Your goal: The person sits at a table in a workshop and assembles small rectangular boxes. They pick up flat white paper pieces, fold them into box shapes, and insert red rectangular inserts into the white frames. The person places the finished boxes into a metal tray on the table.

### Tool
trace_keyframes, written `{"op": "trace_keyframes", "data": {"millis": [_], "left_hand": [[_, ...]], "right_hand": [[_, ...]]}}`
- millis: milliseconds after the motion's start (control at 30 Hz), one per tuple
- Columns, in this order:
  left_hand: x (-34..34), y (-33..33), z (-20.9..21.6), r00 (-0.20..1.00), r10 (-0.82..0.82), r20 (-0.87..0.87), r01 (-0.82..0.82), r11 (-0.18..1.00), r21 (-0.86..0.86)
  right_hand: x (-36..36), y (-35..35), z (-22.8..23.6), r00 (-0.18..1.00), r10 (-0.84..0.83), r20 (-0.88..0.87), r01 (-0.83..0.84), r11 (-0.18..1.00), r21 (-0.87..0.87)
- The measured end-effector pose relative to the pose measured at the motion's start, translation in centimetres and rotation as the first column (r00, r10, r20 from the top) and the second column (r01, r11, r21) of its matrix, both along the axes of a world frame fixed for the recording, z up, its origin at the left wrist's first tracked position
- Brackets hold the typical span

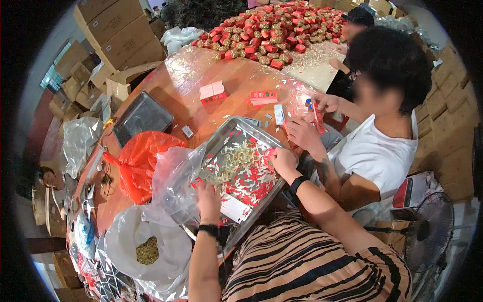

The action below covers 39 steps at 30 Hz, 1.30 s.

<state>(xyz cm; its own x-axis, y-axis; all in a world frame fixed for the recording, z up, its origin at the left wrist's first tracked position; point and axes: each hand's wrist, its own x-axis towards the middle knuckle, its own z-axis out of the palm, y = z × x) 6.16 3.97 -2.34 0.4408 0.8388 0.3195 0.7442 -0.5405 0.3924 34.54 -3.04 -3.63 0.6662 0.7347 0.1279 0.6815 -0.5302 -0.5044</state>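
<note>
A metal tray (235, 123) lies in front of me, filled with small red and white cut pieces (256, 173) and a loose heap of pale shreds (239, 160). Over its left side, my left hand (207, 202) is closed, with a bit of red at its fingertips. At the tray's right side my right hand (283, 163) is closed around a red piece (270, 154), whose exact kind I cannot make out. Near my left hand, a white rectangular card or box (234, 208) rests on the cut pieces.
Left of the tray are a red plastic bag (138, 166), clear plastic (173, 173) and a white-lined container (118, 236) with greenish contents. Farther off stand a dark tray (143, 118), red boxes (212, 92) and a red-gold pile (271, 35). A co-worker (377, 151) sits at right, beside a fan (427, 231).
</note>
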Motion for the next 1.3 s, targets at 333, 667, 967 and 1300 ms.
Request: {"op": "trace_keyframes", "data": {"millis": [333, 667, 967, 1300], "left_hand": [[-11.4, -4.6, 2.3, 0.874, 0.484, 0.049, -0.449, 0.841, -0.301], [-14.0, -3.2, 2.1, 0.763, 0.642, 0.076, -0.600, 0.748, -0.283], [-21.2, -2.5, 0.6, 0.769, 0.616, 0.170, -0.585, 0.785, -0.203], [-22.9, -3.0, -1.0, 0.812, 0.563, 0.154, -0.546, 0.826, -0.141]], "right_hand": [[-0.3, -1.6, 7.9, 0.985, 0.124, -0.117, -0.094, 0.967, 0.236], [1.1, -0.9, 12.0, 0.986, 0.164, -0.042, -0.143, 0.938, 0.315], [3.2, 2.4, 9.6, 0.986, 0.110, 0.123, -0.135, 0.965, 0.223], [4.0, 6.2, 4.7, 0.984, 0.175, 0.035, -0.179, 0.958, 0.224]]}}
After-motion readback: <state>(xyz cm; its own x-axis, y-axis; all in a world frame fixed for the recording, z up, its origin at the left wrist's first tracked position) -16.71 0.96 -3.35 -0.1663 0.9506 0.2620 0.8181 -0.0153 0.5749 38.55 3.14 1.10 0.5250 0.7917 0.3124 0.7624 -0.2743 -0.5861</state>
